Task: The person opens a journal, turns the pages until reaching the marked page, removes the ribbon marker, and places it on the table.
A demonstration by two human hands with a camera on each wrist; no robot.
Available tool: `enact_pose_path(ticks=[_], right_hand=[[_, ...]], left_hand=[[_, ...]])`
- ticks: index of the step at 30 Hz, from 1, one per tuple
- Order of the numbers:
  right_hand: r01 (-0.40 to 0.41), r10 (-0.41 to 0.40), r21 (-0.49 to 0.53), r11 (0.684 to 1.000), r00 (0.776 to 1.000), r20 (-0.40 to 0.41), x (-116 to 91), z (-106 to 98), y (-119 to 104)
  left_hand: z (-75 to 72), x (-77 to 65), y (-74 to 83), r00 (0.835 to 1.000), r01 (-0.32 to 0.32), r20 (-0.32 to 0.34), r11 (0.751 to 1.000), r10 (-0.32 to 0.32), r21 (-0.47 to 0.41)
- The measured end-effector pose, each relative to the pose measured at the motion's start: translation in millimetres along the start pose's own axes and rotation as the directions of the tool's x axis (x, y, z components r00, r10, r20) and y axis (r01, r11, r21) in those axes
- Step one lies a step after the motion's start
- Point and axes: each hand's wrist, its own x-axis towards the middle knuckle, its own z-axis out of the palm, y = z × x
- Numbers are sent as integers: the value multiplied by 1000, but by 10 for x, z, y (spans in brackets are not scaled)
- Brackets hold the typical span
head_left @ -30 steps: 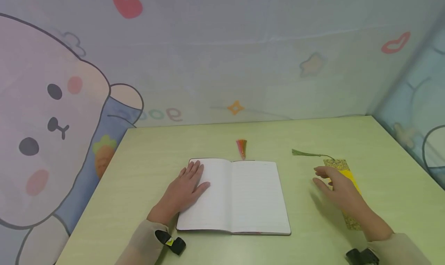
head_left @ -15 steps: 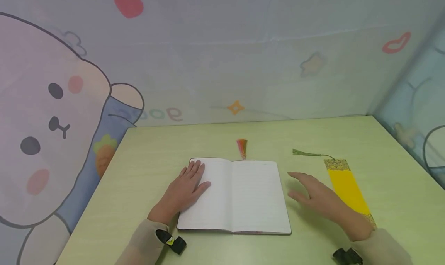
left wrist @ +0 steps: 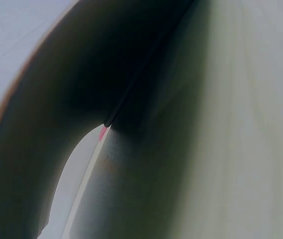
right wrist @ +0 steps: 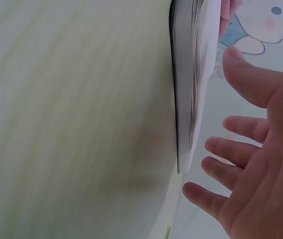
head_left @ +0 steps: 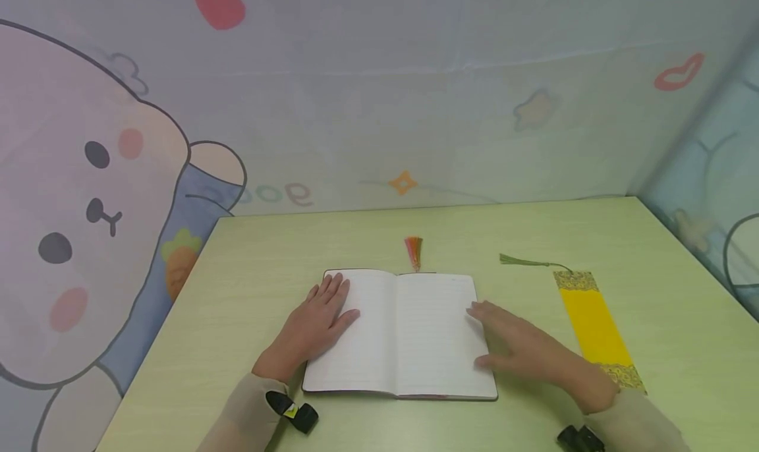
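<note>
An open notebook [head_left: 435,333] with lined white pages lies on the table in the head view. My left hand [head_left: 317,320] rests flat on its left page, fingers spread. Over the right page's outer edge hovers my right hand [head_left: 518,346], thumb and fingers apart, holding nothing. In the right wrist view the right hand [right wrist: 251,149] has its fingers extended beside the notebook's page edges [right wrist: 189,89], with a gap between them. The left wrist view is mostly dark and close up; the left hand's fingers cannot be made out there.
A yellow bookmark [head_left: 595,323] with patterned ends lies on the table [head_left: 255,248] to the right, its green tassel [head_left: 524,261] pointing left. An orange and pink tassel [head_left: 414,253] sticks out above the notebook's top edge. A printed cloth [head_left: 367,109] hangs behind the table.
My right hand has moved left from over the yellow bookmark to the notebook's right edge, uncovering the bookmark. The left hand has stayed on the left page.
</note>
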Motion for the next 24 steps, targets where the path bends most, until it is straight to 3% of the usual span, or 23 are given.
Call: enact_pose_path(ticks=[6,14,24], right_hand=[[60,-60,7,998,996,62,-2,44,2],[34,-35,9,999,986,162,7,78,4],[40,-30,-51,998,983,181,16,70,-8]], left_hand=[[4,1,-1,1000,4,3,1000,-4,2],[1,3,3,1000,0,5,1000,0,-5],[10,-1,5,1000,-4,-4,1000,4,-5]])
